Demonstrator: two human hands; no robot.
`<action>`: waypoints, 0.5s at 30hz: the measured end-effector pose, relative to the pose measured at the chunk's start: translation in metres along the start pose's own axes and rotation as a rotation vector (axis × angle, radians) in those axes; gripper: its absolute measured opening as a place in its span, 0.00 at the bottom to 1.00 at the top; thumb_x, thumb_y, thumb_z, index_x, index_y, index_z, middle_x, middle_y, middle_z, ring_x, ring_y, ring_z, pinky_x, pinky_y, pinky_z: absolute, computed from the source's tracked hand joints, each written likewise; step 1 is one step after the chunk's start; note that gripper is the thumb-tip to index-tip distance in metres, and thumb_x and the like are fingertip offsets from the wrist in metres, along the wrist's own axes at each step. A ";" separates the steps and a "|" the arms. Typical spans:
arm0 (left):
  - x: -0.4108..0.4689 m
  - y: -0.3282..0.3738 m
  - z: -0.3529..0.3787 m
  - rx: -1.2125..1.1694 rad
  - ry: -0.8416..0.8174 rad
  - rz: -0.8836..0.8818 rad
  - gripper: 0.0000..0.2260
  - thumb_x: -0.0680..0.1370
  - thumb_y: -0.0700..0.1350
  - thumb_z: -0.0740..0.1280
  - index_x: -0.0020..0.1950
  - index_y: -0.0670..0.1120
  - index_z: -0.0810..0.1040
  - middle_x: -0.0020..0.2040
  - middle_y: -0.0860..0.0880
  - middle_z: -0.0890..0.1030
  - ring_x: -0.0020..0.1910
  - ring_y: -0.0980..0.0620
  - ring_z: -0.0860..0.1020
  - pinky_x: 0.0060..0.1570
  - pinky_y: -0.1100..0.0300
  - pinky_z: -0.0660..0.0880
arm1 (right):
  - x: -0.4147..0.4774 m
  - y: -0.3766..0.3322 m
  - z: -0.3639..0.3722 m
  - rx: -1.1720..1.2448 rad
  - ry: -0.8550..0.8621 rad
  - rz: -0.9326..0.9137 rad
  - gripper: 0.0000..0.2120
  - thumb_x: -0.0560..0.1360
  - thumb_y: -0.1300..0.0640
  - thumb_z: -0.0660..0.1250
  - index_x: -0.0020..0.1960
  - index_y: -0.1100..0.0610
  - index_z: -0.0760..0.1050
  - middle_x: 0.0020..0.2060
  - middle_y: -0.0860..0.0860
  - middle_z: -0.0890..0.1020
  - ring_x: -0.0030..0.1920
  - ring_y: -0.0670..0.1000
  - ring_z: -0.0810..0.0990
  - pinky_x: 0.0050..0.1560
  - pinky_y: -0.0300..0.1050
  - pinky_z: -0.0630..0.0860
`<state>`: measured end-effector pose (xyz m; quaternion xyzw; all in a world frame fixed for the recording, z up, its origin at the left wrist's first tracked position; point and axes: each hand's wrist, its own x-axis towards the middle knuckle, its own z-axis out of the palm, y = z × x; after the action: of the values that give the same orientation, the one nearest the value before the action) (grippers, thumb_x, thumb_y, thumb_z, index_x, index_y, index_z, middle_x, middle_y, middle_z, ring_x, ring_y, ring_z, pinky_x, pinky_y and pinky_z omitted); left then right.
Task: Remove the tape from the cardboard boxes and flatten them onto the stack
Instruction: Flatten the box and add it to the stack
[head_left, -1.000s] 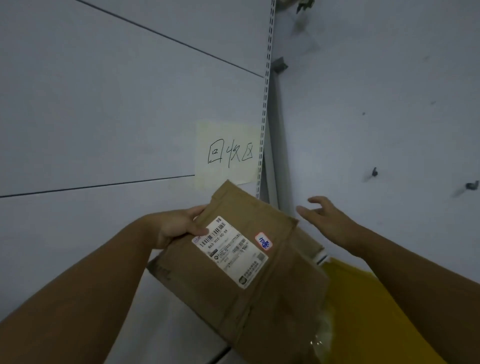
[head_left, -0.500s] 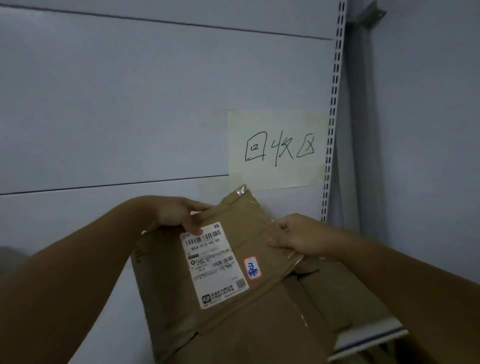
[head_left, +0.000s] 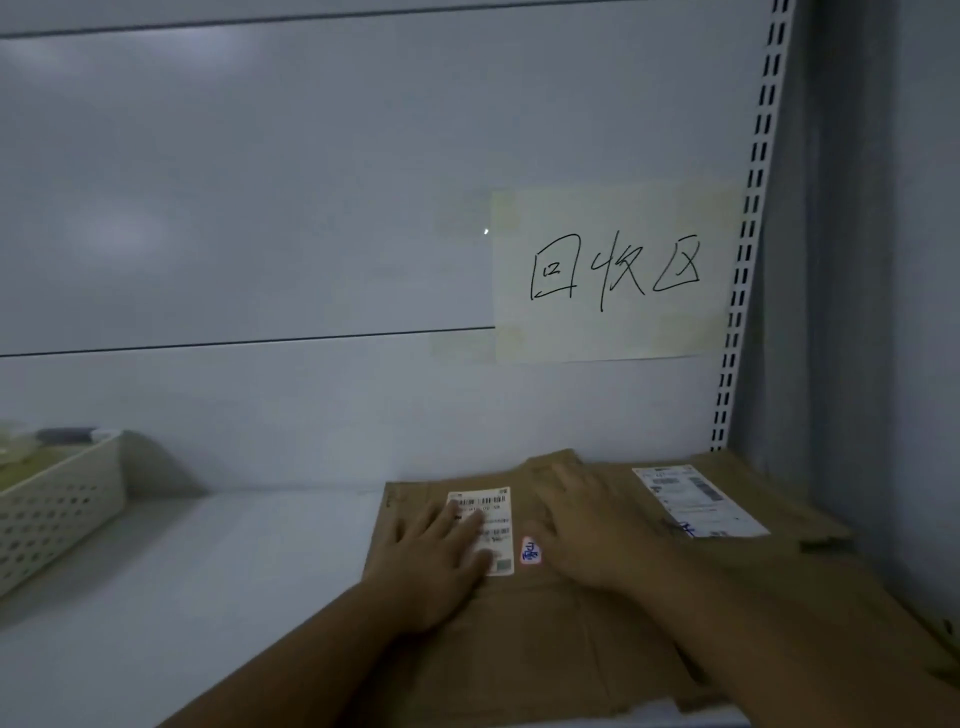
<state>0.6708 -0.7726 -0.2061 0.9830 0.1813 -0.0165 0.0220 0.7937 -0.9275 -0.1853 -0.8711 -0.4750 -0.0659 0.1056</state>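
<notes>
A flattened brown cardboard box (head_left: 524, 623) with a white shipping label lies on top of a stack of flat cardboard (head_left: 769, 571) at the right end of a white shelf. My left hand (head_left: 441, 545) lies flat on the box, fingers straight, partly covering its label. My right hand (head_left: 582, 525) presses flat on the same box just to the right, fingers spread toward the back wall. A lower sheet in the stack shows a second white label (head_left: 696, 499).
A white perforated plastic basket (head_left: 57, 509) stands at the shelf's left end. The white shelf surface (head_left: 208, 571) runs between basket and stack. A handwritten paper sign (head_left: 613, 275) hangs on the back panel. A slotted upright (head_left: 748, 234) and grey side wall border the right.
Both hands held the folded box up in the air before; now it lies flat on the stack with both palms pressing on it. The view has dropped to the shelf.
</notes>
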 end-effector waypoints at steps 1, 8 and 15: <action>0.000 0.000 -0.001 -0.009 0.004 0.005 0.26 0.80 0.61 0.44 0.77 0.56 0.46 0.79 0.50 0.46 0.77 0.51 0.43 0.74 0.44 0.42 | 0.005 -0.009 0.002 -0.007 -0.072 0.012 0.28 0.78 0.41 0.53 0.74 0.51 0.57 0.75 0.52 0.56 0.75 0.56 0.53 0.73 0.58 0.54; -0.001 -0.002 0.000 -0.144 0.088 -0.012 0.26 0.79 0.61 0.49 0.76 0.54 0.55 0.78 0.52 0.52 0.77 0.54 0.47 0.74 0.47 0.42 | 0.020 -0.026 0.027 -0.007 -0.216 0.094 0.27 0.79 0.39 0.44 0.77 0.45 0.49 0.78 0.51 0.48 0.77 0.53 0.44 0.75 0.56 0.44; 0.014 -0.008 -0.004 -0.220 0.085 0.053 0.25 0.78 0.60 0.53 0.75 0.55 0.60 0.78 0.52 0.57 0.77 0.54 0.51 0.75 0.47 0.43 | 0.015 -0.026 0.032 -0.001 -0.110 0.167 0.26 0.79 0.39 0.45 0.76 0.44 0.50 0.77 0.48 0.49 0.77 0.50 0.46 0.75 0.51 0.44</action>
<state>0.6808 -0.7600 -0.2031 0.9789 0.1569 0.0456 0.1228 0.7804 -0.8940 -0.2098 -0.9102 -0.4056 -0.0092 0.0838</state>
